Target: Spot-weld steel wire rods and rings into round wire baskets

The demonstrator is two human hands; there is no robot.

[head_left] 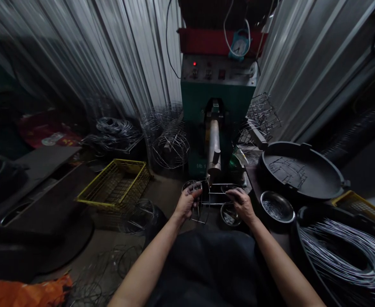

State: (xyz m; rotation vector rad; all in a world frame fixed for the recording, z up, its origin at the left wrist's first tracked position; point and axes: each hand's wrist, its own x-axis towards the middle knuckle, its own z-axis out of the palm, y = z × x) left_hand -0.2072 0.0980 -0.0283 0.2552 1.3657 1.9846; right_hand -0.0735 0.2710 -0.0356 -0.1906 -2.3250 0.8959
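A frame of bright metal wire (217, 203) lies between my hands, just under the electrode arm (214, 140) of a green machine that looks like a spot welder. My left hand (187, 201) is closed on the frame's left side, with fingers wrapped around the wire. At the right end, my right hand (241, 204) pinches the same frame between thumb and fingers. The frame's top touches or nearly touches the tip of the arm; I cannot tell which. Below the right hand sits a small metal bowl (229, 214) with small pieces in it.
A yellow wire crate (112, 204) stands on the left. Round wire cages (171, 147) lean by the corrugated wall. To the right are a black pan (321, 170) with wire parts, a steel bowl (277, 207) and a tub (298, 238) of long wires. A red lamp (194, 63) glows on the machine.
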